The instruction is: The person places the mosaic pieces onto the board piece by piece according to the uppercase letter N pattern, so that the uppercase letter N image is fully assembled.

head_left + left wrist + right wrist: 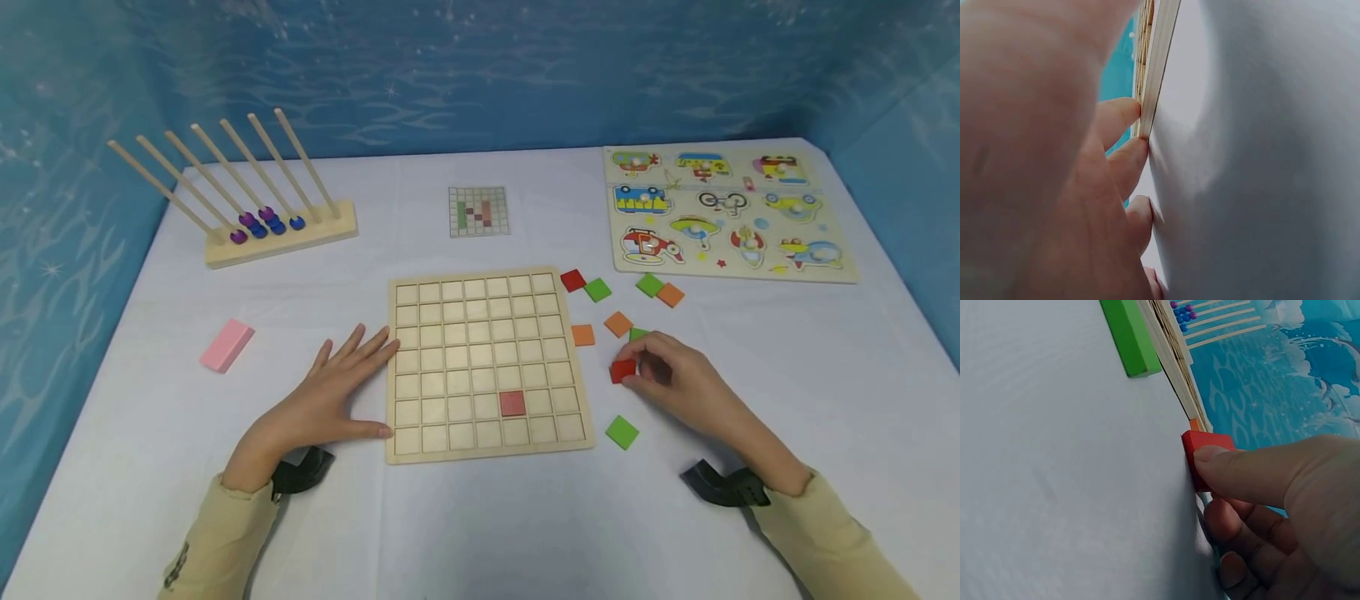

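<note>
A wooden grid board (491,447) lies in the middle of the table, one red square tile (512,403) set in a cell of its lower right part. My left hand (330,396) is spread beside the board's left edge; fingertips and thumb touch that edge. In the left wrist view two fingertips (1127,112) meet the board's side. To the board's right, my right hand (675,379) pinches a red tile (622,371) between thumb and fingers. The right wrist view shows the thumb (1235,465) across this tile's face. A green tile (622,432) lies just below that hand.
Loose tiles lie right of the board: a red tile (573,280), orange tiles (582,335) and green tiles (597,290). Behind stand a bead peg rack (281,237), a pattern card (479,212) and a vehicle puzzle (731,221). A pink block (227,345) lies left.
</note>
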The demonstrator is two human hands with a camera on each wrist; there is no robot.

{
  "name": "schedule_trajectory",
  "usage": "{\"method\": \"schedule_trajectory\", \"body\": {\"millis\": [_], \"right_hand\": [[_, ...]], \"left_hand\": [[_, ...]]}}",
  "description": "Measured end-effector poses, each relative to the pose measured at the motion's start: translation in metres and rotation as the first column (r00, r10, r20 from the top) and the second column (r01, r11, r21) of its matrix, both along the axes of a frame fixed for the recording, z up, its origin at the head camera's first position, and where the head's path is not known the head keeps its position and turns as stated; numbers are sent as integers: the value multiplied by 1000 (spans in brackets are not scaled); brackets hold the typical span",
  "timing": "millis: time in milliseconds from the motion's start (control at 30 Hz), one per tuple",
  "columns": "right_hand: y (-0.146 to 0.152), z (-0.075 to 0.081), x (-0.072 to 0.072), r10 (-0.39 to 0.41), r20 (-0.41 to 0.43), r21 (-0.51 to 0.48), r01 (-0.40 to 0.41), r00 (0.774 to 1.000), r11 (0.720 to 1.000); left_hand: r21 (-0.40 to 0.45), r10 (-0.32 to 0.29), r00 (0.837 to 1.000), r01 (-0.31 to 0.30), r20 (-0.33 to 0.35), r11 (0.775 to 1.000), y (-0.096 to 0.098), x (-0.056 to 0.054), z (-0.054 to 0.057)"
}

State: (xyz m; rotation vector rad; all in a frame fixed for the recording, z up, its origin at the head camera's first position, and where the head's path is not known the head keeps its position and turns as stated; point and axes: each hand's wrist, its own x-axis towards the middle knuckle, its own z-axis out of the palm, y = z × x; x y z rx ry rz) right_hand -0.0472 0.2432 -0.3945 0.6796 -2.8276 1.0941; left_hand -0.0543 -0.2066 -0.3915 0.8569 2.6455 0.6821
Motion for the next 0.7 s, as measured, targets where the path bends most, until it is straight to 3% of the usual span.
{"method": "schedule_trajectory", "body": {"millis": [267,500,700], "right_hand": [[-1,3,0,-35,29,-17,36,999,999],[-11,19,-7,-50,54,-46,52,997,998],[-42,35,-23,24,111,-199,-1,994,980]], "left_hand": [[-3,-3,1000,3,0,1000,0,0,1],[3,-2,1000,2,13,1000,1,0,-1],[5,-5,1000,5,5,1000,0,-1,0]]}}
